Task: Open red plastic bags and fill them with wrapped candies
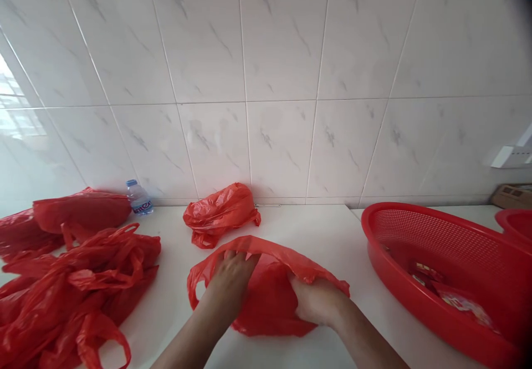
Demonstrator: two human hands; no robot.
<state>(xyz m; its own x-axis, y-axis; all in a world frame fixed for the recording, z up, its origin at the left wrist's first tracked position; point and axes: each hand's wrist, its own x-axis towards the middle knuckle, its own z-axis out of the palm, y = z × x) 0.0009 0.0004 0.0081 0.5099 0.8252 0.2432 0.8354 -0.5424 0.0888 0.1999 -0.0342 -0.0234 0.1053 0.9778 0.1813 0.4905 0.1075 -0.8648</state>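
A red plastic bag (270, 297) lies in front of me on the white counter, its mouth spread towards me. My left hand (230, 280) reaches into the mouth at the left; its thumb stands apart from the fingers, and the far rim drapes over the fingertips. Beside it a loop handle of the bag hangs at the left. On the right side my right hand (313, 300) is inside the mouth too, with its fingers hidden under the film. Behind the bag, near the wall, rests a bundled red bag (224, 211).
A heap of red plastic bags (103, 269) covers the counter's left side, with a wrapped red bundle (83, 211) behind it. Near the wall stands a small water bottle (139, 197). At right, a red plastic basket (399, 269) holds several small packets (465, 305). A tiled wall (282, 153) bounds the back.
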